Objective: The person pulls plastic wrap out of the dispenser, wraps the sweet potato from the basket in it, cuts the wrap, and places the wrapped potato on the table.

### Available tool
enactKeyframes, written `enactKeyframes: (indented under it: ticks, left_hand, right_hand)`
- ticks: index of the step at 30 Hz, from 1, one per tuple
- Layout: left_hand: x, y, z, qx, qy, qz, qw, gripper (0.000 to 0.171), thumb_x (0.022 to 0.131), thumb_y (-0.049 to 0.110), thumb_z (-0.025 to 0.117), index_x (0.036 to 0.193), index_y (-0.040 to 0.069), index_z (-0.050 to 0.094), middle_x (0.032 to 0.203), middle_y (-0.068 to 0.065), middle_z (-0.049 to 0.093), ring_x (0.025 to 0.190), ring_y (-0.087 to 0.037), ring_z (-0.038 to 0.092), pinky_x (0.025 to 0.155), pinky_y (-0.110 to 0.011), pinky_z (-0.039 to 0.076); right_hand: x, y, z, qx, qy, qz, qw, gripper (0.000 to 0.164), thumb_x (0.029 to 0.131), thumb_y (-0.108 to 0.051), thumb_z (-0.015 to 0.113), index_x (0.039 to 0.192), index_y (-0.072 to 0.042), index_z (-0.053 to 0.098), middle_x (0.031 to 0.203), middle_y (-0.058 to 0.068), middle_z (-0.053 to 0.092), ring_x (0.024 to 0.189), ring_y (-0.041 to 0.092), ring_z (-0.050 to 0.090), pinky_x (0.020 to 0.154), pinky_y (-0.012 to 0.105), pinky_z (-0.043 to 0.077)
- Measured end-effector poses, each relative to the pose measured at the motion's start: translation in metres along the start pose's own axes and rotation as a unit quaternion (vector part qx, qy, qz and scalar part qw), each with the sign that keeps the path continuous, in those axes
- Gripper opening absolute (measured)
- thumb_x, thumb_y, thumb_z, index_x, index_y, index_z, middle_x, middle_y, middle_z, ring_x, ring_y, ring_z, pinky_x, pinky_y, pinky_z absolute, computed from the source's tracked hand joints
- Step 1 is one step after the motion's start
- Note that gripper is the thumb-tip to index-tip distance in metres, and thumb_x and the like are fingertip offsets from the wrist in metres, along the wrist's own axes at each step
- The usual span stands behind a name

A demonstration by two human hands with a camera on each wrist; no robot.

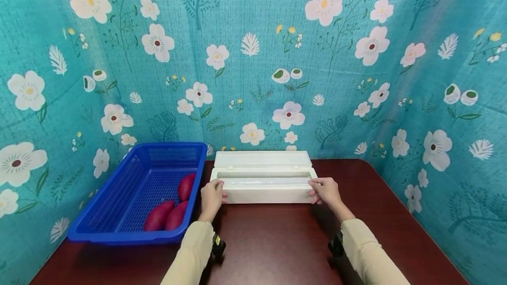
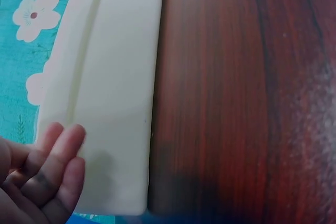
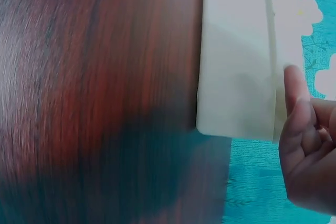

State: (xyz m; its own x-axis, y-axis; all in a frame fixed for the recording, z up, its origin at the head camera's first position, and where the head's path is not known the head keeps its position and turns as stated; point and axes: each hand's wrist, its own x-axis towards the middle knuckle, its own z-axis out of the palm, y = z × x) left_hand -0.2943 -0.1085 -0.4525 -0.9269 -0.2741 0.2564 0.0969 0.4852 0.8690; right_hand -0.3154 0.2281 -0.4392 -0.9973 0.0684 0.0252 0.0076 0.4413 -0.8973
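Observation:
A long white box stands on the table with its hinged lid tipped back. Inside it lies a roll of clear plastic wrap. At the box's left front corner, my left hand pinches the wrap's edge between thumb and fingertips, its other fingers against the front wall. My right hand pinches the wrap at the right front corner in the same way. Both wrist views show curled fingers beside the box's front wall; the pinched film itself is hardly visible there.
Left of the box is a blue plastic basket holding several red-skinned sweet potatoes. Dark reddish wood makes up the table. A teal flowered curtain hangs close behind and along both sides.

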Motion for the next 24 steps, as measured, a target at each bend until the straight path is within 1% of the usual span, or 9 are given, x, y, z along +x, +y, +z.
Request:
enactKeyframes:
  ticks: [3,6,11,15,20,24]
  left_hand:
    - [-0.0001,0.0005,0.0017,-0.012,0.005,0.009,0.9999,0.017,0.09,0.007,0.051,0.094,-0.006,0.061,0.058,-0.013,0.062,0.042,-0.023,0.059,0.042,-0.027,0.046]
    - [-0.0001,0.0006,0.0025,-0.017,0.009,0.013,0.9997,0.016,0.09,0.006,0.05,0.093,-0.006,0.061,0.058,-0.014,0.062,0.04,-0.022,0.058,0.041,-0.027,0.046]
    - [-0.0003,0.0001,0.0028,-0.023,0.008,0.016,0.9996,0.016,0.09,0.005,0.05,0.091,-0.007,0.06,0.057,-0.015,0.062,0.039,-0.021,0.057,0.04,-0.027,0.046]
    - [-0.0005,0.0013,0.0023,-0.03,0.001,0.008,0.9995,0.016,0.09,0.005,0.05,0.092,-0.008,0.059,0.058,-0.016,0.062,0.04,-0.023,0.058,0.039,-0.026,0.046]
    - [-0.0007,0.0032,0.0013,-0.022,-0.006,-0.003,0.9997,0.016,0.091,0.006,0.049,0.092,-0.007,0.058,0.058,-0.014,0.062,0.039,-0.021,0.057,0.039,-0.026,0.045]
    - [0.0,0.0055,0.0004,0.004,-0.012,-0.011,0.9999,0.016,0.091,0.009,0.049,0.092,-0.005,0.058,0.058,-0.011,0.062,0.037,-0.018,0.055,0.039,-0.025,0.043]
  right_hand:
    - [0.0016,0.0005,-0.0003,0.045,-0.008,0.019,0.999,0.031,0.089,-0.008,0.053,0.112,0.013,0.054,0.064,0.014,0.064,0.043,0.016,0.058,0.039,0.026,0.045]
    - [0.0024,0.0007,-0.0009,0.07,-0.016,0.031,0.997,0.034,0.09,-0.009,0.053,0.114,0.014,0.051,0.066,0.014,0.064,0.044,0.016,0.059,0.04,0.025,0.045]
    - [0.0017,-0.0001,-0.0024,0.069,-0.021,0.055,0.996,0.037,0.09,-0.012,0.053,0.117,0.013,0.05,0.067,0.013,0.065,0.046,0.017,0.06,0.041,0.025,0.045]
    - [0.0004,-0.002,-0.0037,0.07,-0.026,0.063,0.995,0.038,0.09,-0.012,0.054,0.118,0.012,0.05,0.068,0.014,0.065,0.047,0.018,0.06,0.042,0.025,0.046]
    - [0.0001,-0.0023,-0.005,0.071,-0.028,0.061,0.995,0.037,0.089,-0.013,0.054,0.117,0.013,0.05,0.069,0.014,0.065,0.046,0.018,0.06,0.041,0.024,0.045]
    - [0.0009,-0.0013,-0.0051,0.072,-0.032,0.045,0.996,0.037,0.09,-0.012,0.053,0.117,0.014,0.05,0.068,0.015,0.065,0.045,0.017,0.06,0.041,0.024,0.044]
